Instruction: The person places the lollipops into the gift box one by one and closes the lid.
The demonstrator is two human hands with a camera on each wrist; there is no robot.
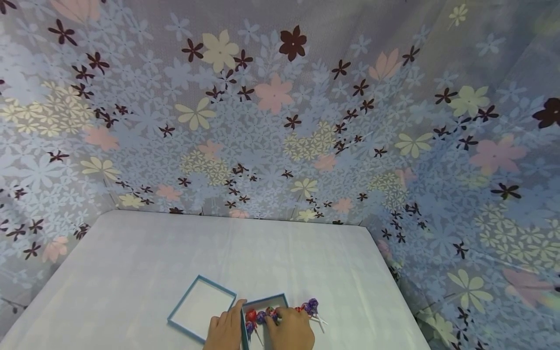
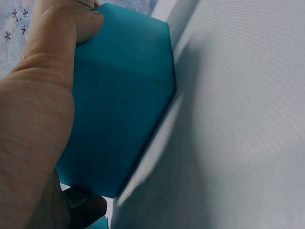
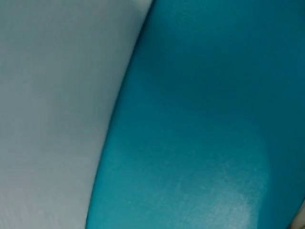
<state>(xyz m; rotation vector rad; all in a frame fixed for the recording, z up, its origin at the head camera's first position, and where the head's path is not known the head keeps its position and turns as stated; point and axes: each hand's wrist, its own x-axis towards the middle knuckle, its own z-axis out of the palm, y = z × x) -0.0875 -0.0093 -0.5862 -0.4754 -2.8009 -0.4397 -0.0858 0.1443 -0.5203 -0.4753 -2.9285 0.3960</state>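
Observation:
An open teal box point(image 1: 264, 298) with a pale inside stands at the table's near edge and holds several wrapped lollipops point(image 1: 251, 315), red and purple. My left hand point(image 1: 225, 328) grips the box's left side; in the left wrist view its thumb lies on the teal wall point(image 2: 114, 109). My right hand point(image 1: 292, 329) reaches over the box's right wall, its fingertips pinching a lollipop point(image 1: 271, 311) inside. Only the teal outer wall point(image 3: 190, 133) and table show in the right wrist view, so that hand's fingers are hidden there.
Left of the box lies a shallow teal-edged lid point(image 1: 202, 304), its white inside facing up. More lollipops point(image 1: 312, 306) with white sticks lie on the white-covered table point(image 1: 245, 253), right of my right hand. A flowered curtain point(image 1: 271, 136) hangs behind the table.

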